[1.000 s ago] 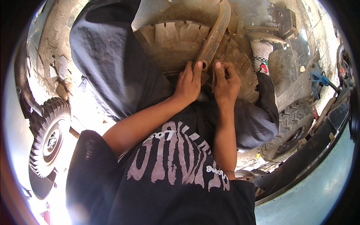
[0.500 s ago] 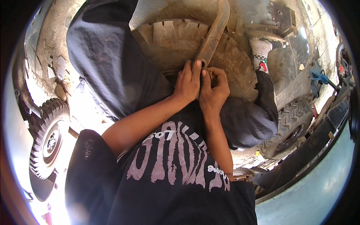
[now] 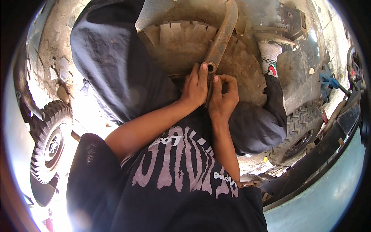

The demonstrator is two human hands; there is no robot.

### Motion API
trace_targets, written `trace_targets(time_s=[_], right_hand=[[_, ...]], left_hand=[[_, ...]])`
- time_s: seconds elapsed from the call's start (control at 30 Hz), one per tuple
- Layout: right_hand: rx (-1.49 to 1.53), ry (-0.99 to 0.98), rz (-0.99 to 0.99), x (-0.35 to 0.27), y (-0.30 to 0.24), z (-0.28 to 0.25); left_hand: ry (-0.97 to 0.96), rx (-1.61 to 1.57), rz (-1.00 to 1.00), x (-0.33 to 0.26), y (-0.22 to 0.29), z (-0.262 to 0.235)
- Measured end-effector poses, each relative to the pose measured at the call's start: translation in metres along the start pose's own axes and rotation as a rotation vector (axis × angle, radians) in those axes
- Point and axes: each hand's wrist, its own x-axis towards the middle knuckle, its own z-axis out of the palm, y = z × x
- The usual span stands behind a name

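Note:
A rusty, curved flat steel bar, like a leaf spring, slants down from the top edge and ends in a round eye. Its eye shows an inner ring and a dark hole. My left hand is closed around the bar's end, its thumb resting against the left side of the eye. Just below and to the right, my right hand has thumb and bent forefinger together. What they pinch, if anything, is too small or hidden to make out.
Under the bar lies a large worn tyre, between my legs. Treaded wheels stand at left and right. Beyond my right foot are a metal block and a blue tool or stand. A pale blue panel edges the lower right.
My right hand has drawn slightly down from the eye, uncovering its hole and ring. The left hand stays at the bar's end, nearly still.

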Motion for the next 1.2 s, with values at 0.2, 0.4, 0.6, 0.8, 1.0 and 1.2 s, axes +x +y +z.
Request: trace_targets(time_s=[0.2,0.4,0.6,0.8,1.0,1.2], right_hand=[[0.168,-0.064,0.191,0.006,0.007,-0.014],[0.133,-0.129,0.250,0.012,0.002,-0.013],[0.033,-0.019,0.099,0.006,-0.009,0.000],[0.060,0.088,0.114,0.003,0.000,0.018],[0.150,0.077,0.195,0.015,0.003,0.018],[0.251,-0.031,0.295,0.037,0.020,0.014]], left_hand=[[-0.012,-0.014,-0.003,-0.001,-0.001,0.000],[0.009,-0.015,0.018,-0.001,0.002,0.002],[-0.029,-0.024,-0.023,-0.002,0.002,0.000],[-0.039,0.036,-0.024,-0.002,0.003,-0.002],[-0.040,0.054,0.001,-0.002,-0.002,-0.002],[-0.026,0.033,0.010,-0.002,-0.003,0.001]])
